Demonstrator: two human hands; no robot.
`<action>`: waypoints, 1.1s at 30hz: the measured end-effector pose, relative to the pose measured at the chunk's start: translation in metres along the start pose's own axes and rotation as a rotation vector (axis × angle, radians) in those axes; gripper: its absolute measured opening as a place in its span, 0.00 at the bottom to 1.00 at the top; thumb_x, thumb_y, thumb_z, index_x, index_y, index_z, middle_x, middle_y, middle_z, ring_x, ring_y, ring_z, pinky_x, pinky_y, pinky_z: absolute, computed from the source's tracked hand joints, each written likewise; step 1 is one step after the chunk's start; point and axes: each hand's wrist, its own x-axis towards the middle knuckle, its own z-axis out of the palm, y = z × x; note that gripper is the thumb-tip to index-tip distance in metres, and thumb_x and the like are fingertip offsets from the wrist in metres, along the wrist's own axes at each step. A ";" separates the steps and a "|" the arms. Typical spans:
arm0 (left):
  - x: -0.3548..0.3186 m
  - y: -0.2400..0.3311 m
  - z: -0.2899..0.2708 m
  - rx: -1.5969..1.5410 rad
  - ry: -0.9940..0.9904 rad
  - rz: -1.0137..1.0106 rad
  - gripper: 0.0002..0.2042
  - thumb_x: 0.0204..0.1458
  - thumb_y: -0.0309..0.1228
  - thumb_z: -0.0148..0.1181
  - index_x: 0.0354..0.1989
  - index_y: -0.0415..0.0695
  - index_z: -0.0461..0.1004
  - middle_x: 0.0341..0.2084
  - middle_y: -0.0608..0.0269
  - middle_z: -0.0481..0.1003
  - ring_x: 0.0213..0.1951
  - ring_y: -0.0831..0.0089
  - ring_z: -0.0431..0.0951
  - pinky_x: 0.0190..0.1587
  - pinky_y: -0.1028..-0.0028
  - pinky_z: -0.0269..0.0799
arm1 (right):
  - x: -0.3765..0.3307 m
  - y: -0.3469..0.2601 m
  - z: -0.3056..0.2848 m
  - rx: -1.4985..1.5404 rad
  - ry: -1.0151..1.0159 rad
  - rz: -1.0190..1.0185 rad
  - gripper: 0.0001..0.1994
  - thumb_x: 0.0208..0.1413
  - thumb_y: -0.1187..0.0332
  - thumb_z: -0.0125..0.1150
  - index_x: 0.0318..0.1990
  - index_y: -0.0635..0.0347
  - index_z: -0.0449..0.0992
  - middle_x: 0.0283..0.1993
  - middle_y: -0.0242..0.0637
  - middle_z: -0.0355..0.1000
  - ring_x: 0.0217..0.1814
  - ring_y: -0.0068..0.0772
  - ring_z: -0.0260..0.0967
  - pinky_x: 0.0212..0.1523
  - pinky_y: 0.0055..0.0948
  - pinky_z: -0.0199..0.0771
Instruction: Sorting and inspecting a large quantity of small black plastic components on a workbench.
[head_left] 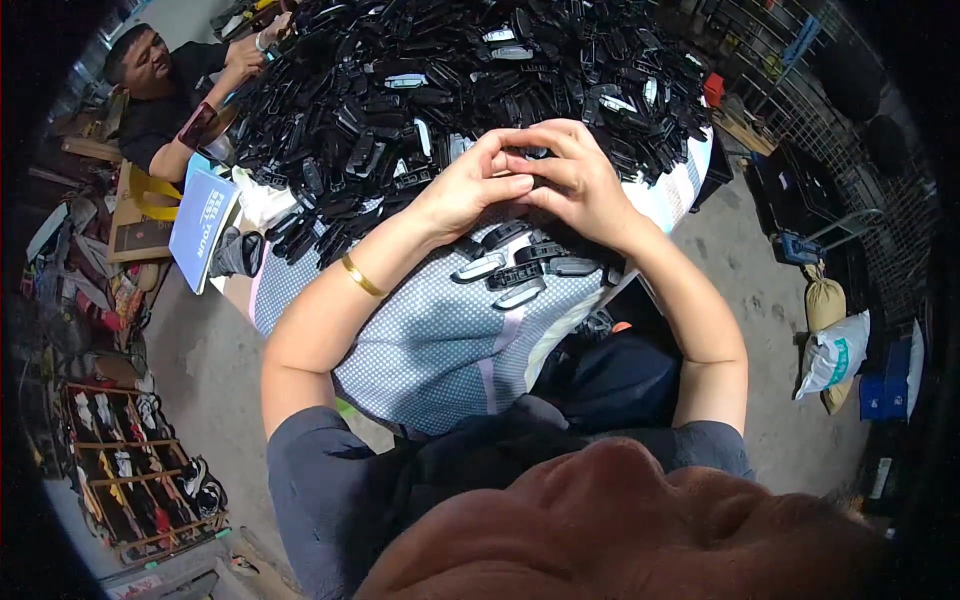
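My left hand (473, 190) and my right hand (582, 185) meet above the near edge of a big heap of small, long black plastic pieces (350, 110). The fingers of both are bent in and pinched together at the tips. Whatever lies between them, if anything, is hidden by the fingers. Just below my hands, several black pieces with silvery faces (520, 293) lie apart from the heap on a grey and white patterned cloth (420, 330). On my left wrist is a gold-coloured bangle (362, 275).
At the far left another person (160, 85) reaches into the heap. A blue box or book (203, 225) stands at the table's left edge. Left on the floor is a divided wooden rack (135, 465); sacks (838, 352) and blue boxes (884, 395) are at the right.
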 end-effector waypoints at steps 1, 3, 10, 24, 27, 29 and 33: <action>-0.001 0.000 0.000 -0.008 0.027 -0.003 0.23 0.50 0.23 0.56 0.54 0.39 0.57 0.35 0.62 0.72 0.40 0.76 0.72 0.44 0.78 0.70 | 0.003 0.006 -0.005 0.005 0.002 -0.003 0.17 0.39 0.70 0.65 0.41 0.58 0.77 0.51 0.38 0.68 0.55 0.43 0.60 0.54 0.38 0.62; -0.002 0.002 -0.005 0.063 0.046 -0.044 0.24 0.49 0.23 0.56 0.55 0.39 0.56 0.35 0.62 0.71 0.40 0.77 0.71 0.44 0.77 0.69 | 0.013 0.019 -0.018 0.282 -0.244 0.067 0.15 0.42 0.70 0.64 0.41 0.59 0.76 0.51 0.39 0.67 0.54 0.42 0.63 0.52 0.35 0.65; 0.000 0.001 0.007 0.902 0.027 0.052 0.18 0.48 0.28 0.58 0.48 0.41 0.67 0.27 0.56 0.73 0.31 0.73 0.75 0.36 0.75 0.69 | 0.039 0.069 -0.009 -0.444 0.013 0.286 0.11 0.48 0.66 0.58 0.37 0.62 0.77 0.34 0.40 0.73 0.37 0.43 0.71 0.38 0.34 0.71; 0.012 -0.012 -0.003 1.401 0.073 0.539 0.11 0.44 0.25 0.58 0.38 0.41 0.73 0.34 0.56 0.70 0.38 0.61 0.70 0.41 0.69 0.69 | 0.049 0.060 0.008 -0.511 0.165 0.216 0.16 0.41 0.70 0.61 0.42 0.56 0.72 0.31 0.39 0.72 0.36 0.42 0.70 0.36 0.36 0.71; 0.009 -0.004 -0.003 1.214 0.192 0.497 0.12 0.43 0.25 0.59 0.39 0.40 0.72 0.30 0.57 0.68 0.32 0.65 0.72 0.36 0.72 0.69 | 0.038 0.038 -0.002 -0.247 0.203 0.261 0.12 0.41 0.67 0.65 0.36 0.60 0.75 0.30 0.40 0.73 0.30 0.35 0.72 0.31 0.27 0.73; 0.008 0.001 -0.004 1.121 0.289 0.377 0.17 0.42 0.24 0.62 0.43 0.38 0.71 0.30 0.60 0.70 0.29 0.72 0.72 0.34 0.76 0.70 | 0.028 0.020 0.002 -0.085 0.198 0.222 0.11 0.41 0.69 0.66 0.33 0.62 0.76 0.29 0.39 0.72 0.27 0.32 0.72 0.29 0.24 0.72; 0.007 0.003 -0.001 0.325 0.305 0.147 0.15 0.42 0.21 0.63 0.38 0.37 0.66 0.25 0.64 0.71 0.26 0.82 0.73 0.28 0.82 0.71 | 0.010 -0.002 0.009 -0.125 0.236 0.142 0.09 0.45 0.74 0.63 0.36 0.64 0.74 0.31 0.40 0.71 0.29 0.35 0.71 0.28 0.25 0.71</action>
